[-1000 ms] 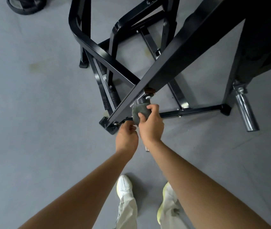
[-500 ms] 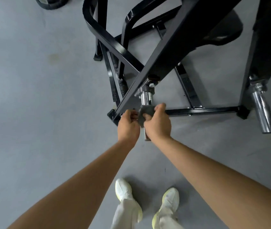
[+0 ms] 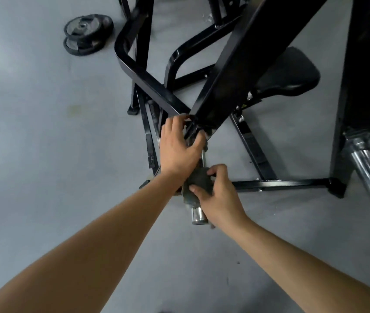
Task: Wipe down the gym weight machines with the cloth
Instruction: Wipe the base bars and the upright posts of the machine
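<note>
A black weight machine (image 3: 242,71) fills the upper middle. A chrome weight peg (image 3: 198,216) sticks out from the lower end of its slanted arm toward me. A dark grey cloth (image 3: 194,184) is wrapped round the peg, and my right hand (image 3: 218,195) grips the cloth round it. Only the peg's shiny tip shows below that hand. My left hand (image 3: 177,147) holds the base of the peg where it meets the black arm, fingers curled over the joint.
A second chrome peg (image 3: 369,175) juts out at the right. The black seat pad (image 3: 290,73) lies behind the arm. Weight plates (image 3: 88,33) are stacked on the grey floor at the upper left. Floor bars (image 3: 279,184) of the frame run right of my hands.
My right hand has slid the cloth down the peg toward its tip. My left hand has moved up from beside the cloth to the peg's base. The view has shifted closer.
</note>
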Demonstrator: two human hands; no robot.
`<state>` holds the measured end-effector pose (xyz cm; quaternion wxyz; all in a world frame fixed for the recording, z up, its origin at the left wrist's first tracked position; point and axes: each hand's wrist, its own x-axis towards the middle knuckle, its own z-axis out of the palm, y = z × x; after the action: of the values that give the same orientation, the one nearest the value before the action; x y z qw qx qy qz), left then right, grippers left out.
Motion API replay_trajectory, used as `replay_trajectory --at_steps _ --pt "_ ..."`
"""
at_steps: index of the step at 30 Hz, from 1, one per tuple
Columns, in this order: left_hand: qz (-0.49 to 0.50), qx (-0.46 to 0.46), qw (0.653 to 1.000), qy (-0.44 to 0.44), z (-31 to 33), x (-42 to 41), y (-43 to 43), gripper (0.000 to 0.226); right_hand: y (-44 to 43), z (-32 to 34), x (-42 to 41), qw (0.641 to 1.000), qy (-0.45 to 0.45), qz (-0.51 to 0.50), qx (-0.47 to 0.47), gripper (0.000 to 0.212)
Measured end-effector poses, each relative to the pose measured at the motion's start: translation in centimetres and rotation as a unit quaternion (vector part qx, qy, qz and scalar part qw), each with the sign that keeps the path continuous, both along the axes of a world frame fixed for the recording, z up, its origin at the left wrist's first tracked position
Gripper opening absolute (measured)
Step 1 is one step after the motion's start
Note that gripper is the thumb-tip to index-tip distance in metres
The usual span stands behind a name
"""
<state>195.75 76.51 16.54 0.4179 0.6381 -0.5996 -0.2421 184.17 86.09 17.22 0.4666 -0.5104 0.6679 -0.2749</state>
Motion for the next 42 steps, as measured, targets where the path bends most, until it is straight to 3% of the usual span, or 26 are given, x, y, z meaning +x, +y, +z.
replay_trajectory --at_steps 2,5,10,13,15,18,20,22,24,25,27,29,31,33,36,38,40,42 --pt "-0.017 -0.013 1.0 0.009 -0.7 0.1 -2.1 0.047 -2.6 -0.1 0.3 1.0 -0.01 -0.015 -0.01 0.034" --pt "-0.029 -0.005 0.995 0.092 -2.3 0.3 -3.7 0.054 -6.0 -0.4 0.5 0.998 -0.017 -0.04 -0.052 0.029" --pt "-0.048 -0.036 0.983 0.171 -4.1 0.5 -6.0 0.053 -5.6 -2.1 -0.4 0.992 -0.061 -0.007 -0.111 0.04" --pt "-0.068 -0.047 0.97 0.229 -5.2 0.8 -7.0 0.051 -3.7 -4.0 -0.5 0.983 -0.03 0.043 -0.175 0.047" --pt "-0.075 -0.006 0.964 0.255 -6.7 1.0 -8.6 0.074 -2.6 -5.5 -0.5 0.978 -0.043 0.034 -0.2 0.048" --pt "-0.086 0.039 0.963 0.253 -9.8 2.3 -13.0 0.096 -1.1 -7.6 -0.8 0.971 -0.073 -0.009 -0.226 0.03" --pt "-0.071 0.055 0.971 0.22 -8.0 1.8 -10.4 0.111 -0.1 -8.1 -1.4 0.966 -0.06 -0.013 -0.251 0.012" --pt "-0.059 0.045 0.982 0.173 -5.0 0.8 -6.1 0.125 -0.2 -6.5 -2.8 0.954 -0.066 -0.021 -0.291 0.009" --pt "-0.039 0.028 0.993 0.106 -2.9 -0.2 -3.3 0.117 -2.1 -2.5 -4.5 0.917 -0.072 -0.07 -0.386 0.014" --pt "-0.033 0.014 0.996 0.085 -2.1 -0.6 -2.6 0.108 -3.4 0.1 -5.1 0.881 -0.049 -0.1 -0.459 0.016" --pt "-0.029 -0.042 0.996 0.073 -0.1 -1.2 -2.5 0.095 -6.3 5.7 -5.7 0.775 0.039 -0.131 -0.617 0.025" --pt "-0.04 -0.116 0.989 0.081 1.9 -1.7 -3.8 0.075 -9.8 9.2 -5.6 0.695 0.172 -0.114 -0.689 0.039" --pt "-0.07 -0.142 0.983 0.095 2.6 -2.0 -4.6 0.039 -13.5 8.9 -5.5 0.651 0.32 -0.084 -0.684 0.048" --pt "-0.09 -0.142 0.98 0.103 1.3 -2.3 -5.2 0.023 -15.8 5.7 -5.8 0.626 0.39 -0.066 -0.672 0.052" --pt "-0.103 -0.179 0.968 0.142 -1.2 -2.5 -6.3 0.025 -16.4 0.4 -6.3 0.622 0.392 -0.036 -0.676 0.058" --pt "-0.138 -0.174 0.952 0.209 -1.7 -2.2 -7.1 0.027 -16.2 -2.4 -6.6 0.598 0.429 0.009 -0.677 0.066" --pt "-0.178 -0.159 0.935 0.263 -1.9 -2.2 -7.4 0.029 -16.0 -3.5 -7.7 0.561 0.492 0.06 -0.663 0.072" --pt "-0.19 -0.16 0.926 0.284 -2.1 -2.2 -7.1 0.027 -16.0 -2.0 -9.6 0.493 0.567 0.13 -0.647 0.076"
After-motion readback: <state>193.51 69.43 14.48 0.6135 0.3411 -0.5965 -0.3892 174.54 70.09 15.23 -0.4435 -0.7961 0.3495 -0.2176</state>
